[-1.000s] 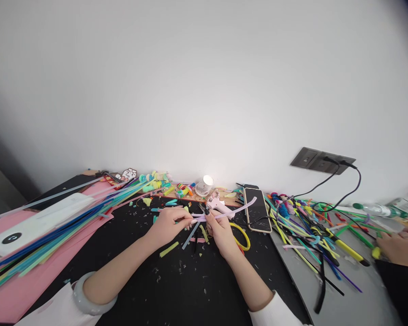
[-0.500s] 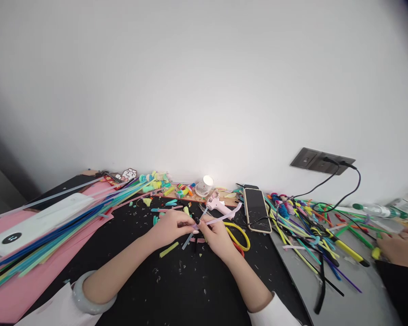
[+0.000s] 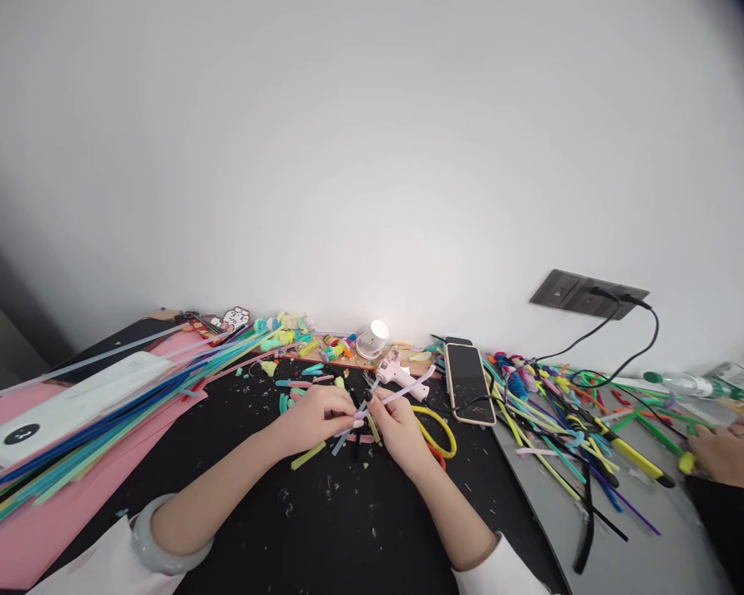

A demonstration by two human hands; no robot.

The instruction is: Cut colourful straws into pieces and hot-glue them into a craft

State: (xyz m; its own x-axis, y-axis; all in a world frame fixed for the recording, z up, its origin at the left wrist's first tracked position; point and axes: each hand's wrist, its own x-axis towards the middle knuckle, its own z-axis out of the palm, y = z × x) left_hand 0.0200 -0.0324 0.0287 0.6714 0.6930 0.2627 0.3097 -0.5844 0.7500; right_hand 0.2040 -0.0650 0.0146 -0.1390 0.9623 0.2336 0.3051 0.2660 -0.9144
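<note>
A pale lilac pipe cleaner runs between my two hands above the black table mat. My left hand pinches it near one end, fingers closed. My right hand grips it a little farther along, and its free end sticks out up and to the right. Just behind my hands lies a pink glue gun. Short pieces of pipe cleaner lie beneath and around my fingers, among them a yellow-green piece. A yellow loop rests right of my right hand.
A phone lies at the right, a paper cup by the wall. Long pipe cleaners cover pink sheets at the left. Pliers, cords and more pipe cleaners crowd the grey table. Another person's hand is at far right.
My hands are slightly farther apart, and the right has shifted a little right. The free end of the lilac pipe cleaner has swung slightly left.
</note>
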